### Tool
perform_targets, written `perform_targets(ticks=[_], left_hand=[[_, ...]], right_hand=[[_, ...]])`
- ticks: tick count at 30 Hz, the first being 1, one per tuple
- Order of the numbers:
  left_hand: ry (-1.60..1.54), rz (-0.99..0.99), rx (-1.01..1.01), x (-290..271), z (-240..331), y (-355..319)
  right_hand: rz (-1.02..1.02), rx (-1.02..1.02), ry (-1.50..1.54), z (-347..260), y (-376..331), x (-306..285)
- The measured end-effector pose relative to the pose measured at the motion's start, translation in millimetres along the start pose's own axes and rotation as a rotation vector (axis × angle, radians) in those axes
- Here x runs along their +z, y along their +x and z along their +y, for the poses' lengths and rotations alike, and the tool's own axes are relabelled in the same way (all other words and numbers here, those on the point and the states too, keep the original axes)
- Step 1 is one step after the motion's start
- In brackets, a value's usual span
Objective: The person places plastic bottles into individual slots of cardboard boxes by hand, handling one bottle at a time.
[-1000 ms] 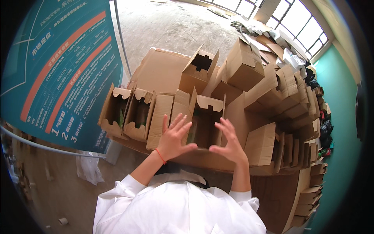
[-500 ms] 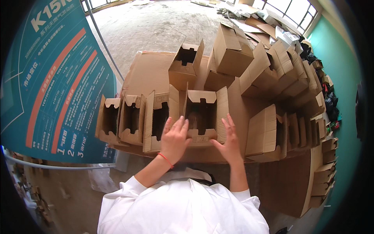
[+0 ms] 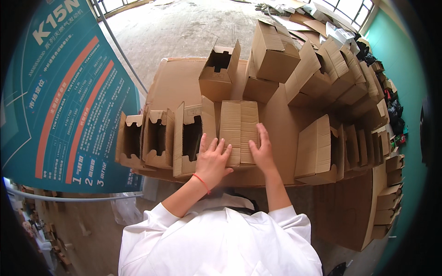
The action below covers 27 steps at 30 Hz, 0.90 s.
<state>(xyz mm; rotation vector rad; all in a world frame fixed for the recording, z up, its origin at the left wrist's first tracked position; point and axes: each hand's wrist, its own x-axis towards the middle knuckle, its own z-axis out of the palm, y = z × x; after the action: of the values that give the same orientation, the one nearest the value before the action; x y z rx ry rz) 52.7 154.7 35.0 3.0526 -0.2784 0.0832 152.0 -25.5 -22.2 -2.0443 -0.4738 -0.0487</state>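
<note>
Under both hands (image 3: 237,158) (flat): ribbed cardboard box (image 3: 238,131).

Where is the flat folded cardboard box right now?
In the head view's centre, the flattened box lies under both hands, left hand and right hand, right of the open boxes.

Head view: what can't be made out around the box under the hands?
- Head view: near end of the cardboard box, covered by the left hand and right hand.
- Whether that box holds anything: its top is closed.
- Inside of the open box beside it: in shadow.
- Boxes along the right rim: small, bent by the fisheye.
</note>
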Motion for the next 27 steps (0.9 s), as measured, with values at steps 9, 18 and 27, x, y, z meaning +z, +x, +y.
perform_targets(ticks=[9,18,27], left_hand=[[-0.169,-0.033,-0.061,9,-4,-12],[-0.128,0.019,0.015,38,30,23],[-0.142,0.053,0.042,41,27,21]], right_hand=[[-0.382,0.406,0.776,26,17,1],[-0.172,0.256,0.318,33,0,4],[0.719,0.349,-0.852,20,-59,-175]])
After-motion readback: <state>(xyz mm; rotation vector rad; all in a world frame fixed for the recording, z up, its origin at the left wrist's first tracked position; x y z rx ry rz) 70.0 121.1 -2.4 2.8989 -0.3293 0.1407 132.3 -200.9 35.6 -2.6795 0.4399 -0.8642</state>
